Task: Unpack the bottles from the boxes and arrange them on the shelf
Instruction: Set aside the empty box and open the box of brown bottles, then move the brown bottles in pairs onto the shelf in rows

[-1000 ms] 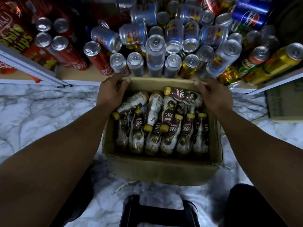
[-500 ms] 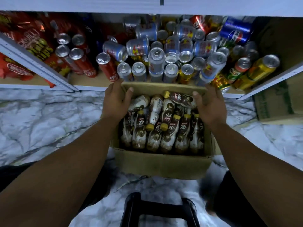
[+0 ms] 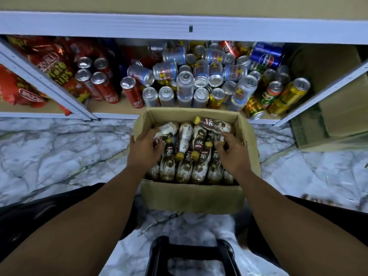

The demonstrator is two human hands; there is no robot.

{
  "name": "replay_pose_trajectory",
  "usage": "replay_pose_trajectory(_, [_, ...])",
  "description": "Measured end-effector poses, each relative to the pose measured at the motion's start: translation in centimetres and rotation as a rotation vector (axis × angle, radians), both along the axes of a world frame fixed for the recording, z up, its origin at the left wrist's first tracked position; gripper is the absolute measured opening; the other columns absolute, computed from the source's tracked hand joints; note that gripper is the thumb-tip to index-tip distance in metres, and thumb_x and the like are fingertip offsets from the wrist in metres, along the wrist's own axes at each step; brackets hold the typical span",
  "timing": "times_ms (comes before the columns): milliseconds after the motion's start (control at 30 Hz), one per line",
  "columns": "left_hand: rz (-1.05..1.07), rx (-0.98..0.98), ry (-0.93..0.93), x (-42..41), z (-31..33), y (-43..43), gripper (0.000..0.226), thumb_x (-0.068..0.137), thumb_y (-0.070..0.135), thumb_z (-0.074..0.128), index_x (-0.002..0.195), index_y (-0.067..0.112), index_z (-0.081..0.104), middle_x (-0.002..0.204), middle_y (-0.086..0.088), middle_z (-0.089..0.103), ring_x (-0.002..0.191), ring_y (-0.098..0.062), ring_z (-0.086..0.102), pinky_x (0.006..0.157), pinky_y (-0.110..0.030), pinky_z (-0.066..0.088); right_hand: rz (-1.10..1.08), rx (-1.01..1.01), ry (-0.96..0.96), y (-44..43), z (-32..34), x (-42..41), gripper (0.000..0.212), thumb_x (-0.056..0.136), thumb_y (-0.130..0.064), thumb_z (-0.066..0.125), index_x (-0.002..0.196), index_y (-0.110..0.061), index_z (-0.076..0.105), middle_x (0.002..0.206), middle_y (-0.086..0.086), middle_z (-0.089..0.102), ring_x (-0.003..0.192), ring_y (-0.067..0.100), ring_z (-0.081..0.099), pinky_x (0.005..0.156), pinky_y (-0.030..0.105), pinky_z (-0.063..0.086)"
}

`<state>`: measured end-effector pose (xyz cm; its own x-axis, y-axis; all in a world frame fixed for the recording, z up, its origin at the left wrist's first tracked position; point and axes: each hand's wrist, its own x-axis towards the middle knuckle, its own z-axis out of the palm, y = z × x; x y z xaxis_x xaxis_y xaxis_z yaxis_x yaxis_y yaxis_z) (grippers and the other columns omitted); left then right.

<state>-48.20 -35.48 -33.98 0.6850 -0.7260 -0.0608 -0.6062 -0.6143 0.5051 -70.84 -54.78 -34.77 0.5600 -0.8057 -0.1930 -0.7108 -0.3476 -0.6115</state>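
An open cardboard box (image 3: 191,198) stands on the marble floor in front of the low shelf (image 3: 111,116). It is packed with several brown coffee bottles (image 3: 185,168) with yellow caps, and one more bottle (image 3: 215,125) lies across the top at the back. My left hand (image 3: 144,151) is inside the box at its left side, thumb and fingers curled round a lying bottle (image 3: 166,130). At the right side my right hand (image 3: 232,153) is also in the box, its fingers curled onto a bottle whose body they mostly hide.
The low shelf is crowded with several drink cans (image 3: 185,84), some tipped over, and red snack bags (image 3: 49,62) at the left. Another cardboard box (image 3: 328,116) sits at the right. A white upper shelf edge (image 3: 119,24) runs overhead. A black stool (image 3: 191,253) is beneath me.
Both hands left the box's far rim and came down into the box onto bottles. The view has tilted up, showing the upper shelf edge.
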Motion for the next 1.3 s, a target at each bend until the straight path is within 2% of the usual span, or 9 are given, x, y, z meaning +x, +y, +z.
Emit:
replay_pose_trajectory(100, [-0.040,0.122,-0.053,0.8,-1.1,-0.9,0.049,0.097,0.037,0.064,0.143,0.024,0.053,0.135,-0.008,0.063,0.123,-0.037,0.060,0.120,-0.067,0.011,0.032,-0.002,0.047,-0.6,-0.9,0.6,0.048,0.102,-0.046,0.054,0.147,-0.029,0.047,0.101,0.009,0.065,0.095,0.031,0.063,0.073,0.032,0.046])
replay_pose_trajectory(300, [-0.137,0.335,-0.116,1.7,-2.0,-1.8,0.068,0.097,0.035,0.063,0.158,0.026,0.033,0.141,-0.006,0.053,0.136,-0.032,0.047,0.115,-0.073,-0.003,0.081,0.146,0.130,-1.7,-3.6,2.1,0.063,0.102,-0.042,0.057,0.157,-0.028,0.030,0.139,0.016,0.058,0.143,0.038,0.036,0.110,0.051,0.043])
replay_pose_trajectory(533, [-0.172,0.321,-0.175,1.9,-2.6,-1.7,0.089,0.089,0.026,0.073,0.162,0.024,0.022,0.140,-0.019,0.047,0.138,-0.037,0.040,0.121,-0.068,-0.001,0.026,0.048,-0.016,-1.5,-3.7,2.1,0.052,0.096,-0.043,0.066,0.140,-0.026,0.045,0.125,0.007,0.063,0.112,0.029,0.060,0.087,0.043,0.053])
replay_pose_trajectory(633, [-0.197,0.340,-0.219,1.8,-2.3,-1.3,0.096,0.089,0.035,0.073,0.163,0.024,0.012,0.143,-0.018,0.047,0.140,-0.036,0.041,0.122,-0.066,0.001,0.023,0.082,0.050,-1.7,-3.7,2.0,0.063,0.096,-0.046,0.065,0.149,-0.034,0.033,0.129,0.012,0.060,0.106,0.032,0.065,0.079,0.038,0.052])
replay_pose_trajectory(700, [-0.197,0.363,-0.218,1.6,-2.3,-1.2,0.098,0.090,0.038,0.070,0.164,0.026,0.005,0.148,-0.017,0.046,0.142,-0.036,0.041,0.123,-0.065,-0.002,0.037,0.133,0.101,-1.8,-3.9,1.8,0.070,0.097,-0.048,0.063,0.154,-0.037,0.023,0.110,0.012,0.068,0.093,0.034,0.067,0.068,0.033,0.046])
replay_pose_trajectory(833, [-0.160,0.286,-0.191,1.6,-2.7,-0.9,0.091,0.094,0.034,0.068,0.163,0.025,0.009,0.137,-0.017,0.061,0.134,-0.037,0.053,0.124,-0.062,-0.004,-0.033,0.218,0.035,-1.5,-3.3,2.2,0.065,0.098,-0.043,0.066,0.150,-0.033,0.029,0.133,0.009,0.059,0.118,0.032,0.060,0.088,0.041,0.052])
replay_pose_trajectory(1033, [0.026,-0.087,-0.092,1.2,-2.7,-2.5,0.066,0.093,0.030,0.072,0.149,0.018,0.042,0.121,-0.017,0.069,0.124,-0.037,0.053,0.124,-0.059,0.018,-0.281,0.459,-0.242,0.9,-2.5,3.3,0.063,0.085,-0.045,0.081,0.136,-0.036,0.044,0.110,-0.008,0.059,0.102,0.018,0.060,0.080,0.033,0.048])
replay_pose_trajectory(1133, [0.143,-0.203,0.079,0.8,-1.4,-4.4,0.062,0.094,0.032,0.071,0.149,0.023,0.043,0.131,-0.014,0.063,0.113,-0.035,0.062,0.092,-0.047,0.054,-0.317,0.415,-0.273,1.9,-2.6,3.8,0.051,0.085,-0.046,0.081,0.128,-0.034,0.057,0.118,-0.012,0.062,0.104,0.009,0.057,0.078,0.021,0.046])
replay_pose_trajectory(1300, [0.252,-0.417,0.173,0.8,1.1,-6.4,0.041,0.092,0.032,0.075,0.130,0.024,0.061,0.100,0.003,0.072,0.091,-0.015,0.068,0.077,-0.029,0.053,-0.379,0.332,-0.394,-0.1,-0.5,4.4,0.031,0.087,-0.040,0.080,0.112,-0.029,0.067,0.109,-0.018,0.068,0.097,-0.005,0.061,0.079,0.019,0.048])
